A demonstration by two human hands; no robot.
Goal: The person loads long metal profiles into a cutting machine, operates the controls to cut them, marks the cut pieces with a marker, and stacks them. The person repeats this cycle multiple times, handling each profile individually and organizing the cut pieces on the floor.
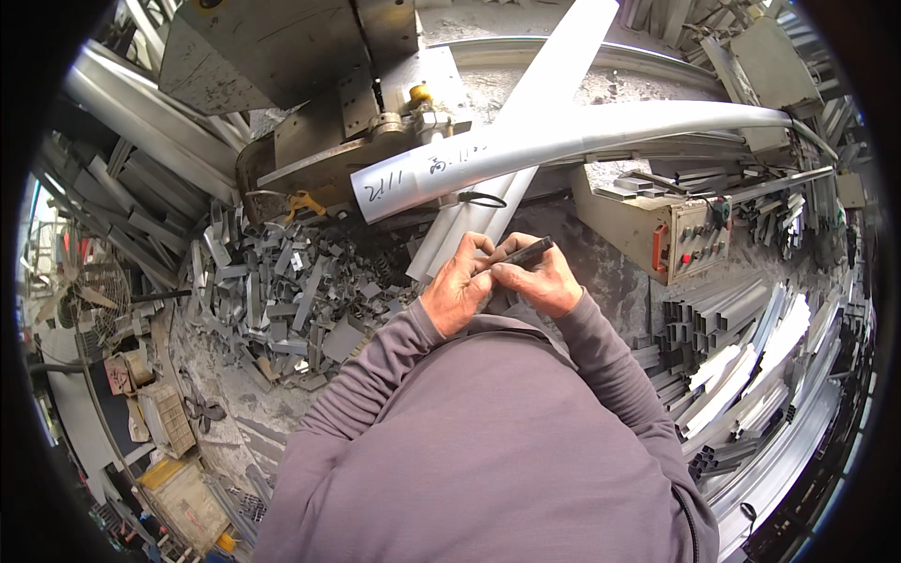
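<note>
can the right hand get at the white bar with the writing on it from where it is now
Probably yes: the right hand holds a dark marker just below the white bar, with nothing between them.

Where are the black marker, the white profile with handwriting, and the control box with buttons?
black marker (527,252), head view, on the barrel held between both hands.
white profile (526,150), head view, mid-length of its upper face.
control box (699,239), head view, on the button panel.
</note>
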